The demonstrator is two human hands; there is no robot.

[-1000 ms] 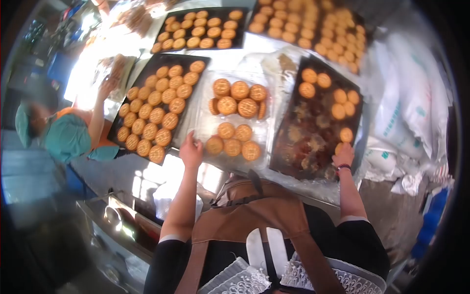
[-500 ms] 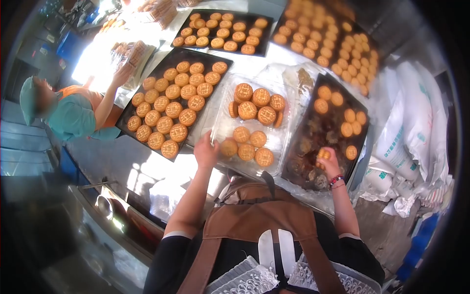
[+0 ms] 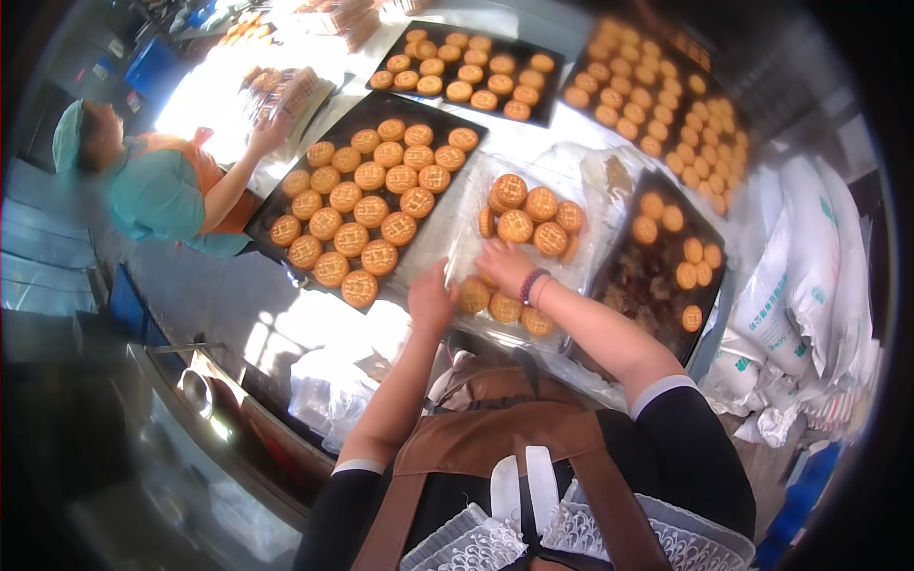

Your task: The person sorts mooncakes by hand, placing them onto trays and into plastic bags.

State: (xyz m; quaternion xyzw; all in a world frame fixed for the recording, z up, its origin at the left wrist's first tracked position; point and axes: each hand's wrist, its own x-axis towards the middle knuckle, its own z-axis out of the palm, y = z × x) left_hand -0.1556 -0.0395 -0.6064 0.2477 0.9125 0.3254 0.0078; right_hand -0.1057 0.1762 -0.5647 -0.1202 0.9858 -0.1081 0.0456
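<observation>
In front of me lies a clear plastic box (image 3: 465,249) holding round golden mooncakes, some stacked in its far half and some in its near half. My left hand (image 3: 433,299) pinches the box's left edge. My right hand (image 3: 507,266) reaches over the near half, fingers curled down onto the mooncakes; its fingertips and what they hold are partly hidden. Near mooncakes (image 3: 506,306) show below that hand. To the right, a dark baking tray (image 3: 636,285) carries several mooncakes along its far and right sides, with brown residue on its surface.
Left of the box is a full tray of mooncakes (image 3: 347,238). More loaded trays (image 3: 469,71) stand at the back. White printed sacks (image 3: 781,285) are piled at right. A co-worker (image 3: 162,195) in a teal cap handles packed boxes (image 3: 286,90) at left.
My right hand has moved left from the dark tray, where it held mooncakes, to the near half of the plastic box. My left hand stays at the box edge. The view has shifted slightly.
</observation>
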